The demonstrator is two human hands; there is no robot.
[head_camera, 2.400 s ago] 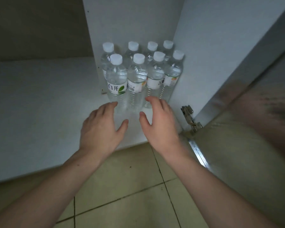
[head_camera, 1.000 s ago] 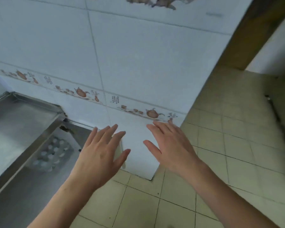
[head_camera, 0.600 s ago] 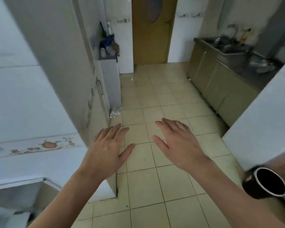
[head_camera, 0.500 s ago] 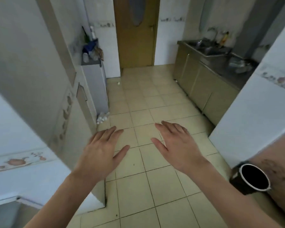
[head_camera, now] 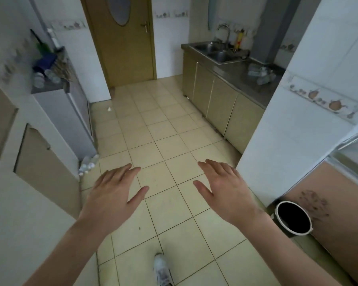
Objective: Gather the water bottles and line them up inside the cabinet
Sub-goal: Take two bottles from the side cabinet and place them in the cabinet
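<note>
- Far left, your small grey cabinet [head_camera: 70, 112] stands against the wall, with blurred clutter on its top.
- At its foot, on the tiled floor [head_camera: 153, 129], there's a cluster of water bottles [head_camera: 88, 164] — they look to be lying down, long axes running roughly from the cabinet corner toward you, but they're too small and blurred to call which way the caps point.
- Your left hand [head_camera: 112, 195] hangs palm down over the floor, fingers straight and slightly spread, thumb out, holding nothing.
- Below, between your arms, a white shoe [head_camera: 162, 271] points up the room.
- Your right hand [head_camera: 225, 190] mirrors the left: flat, fingers relaxed, thumb out, nothing in it.
- Behind, the brown door [head_camera: 122, 38] is closed.
- Right side, more clear bottles [head_camera: 260, 74] lie on the steel table [head_camera: 236, 77] past the sink [head_camera: 217, 52], orientation unclear.
- Lower right, a dark bin [head_camera: 292, 217] sits by the white wall.
</note>
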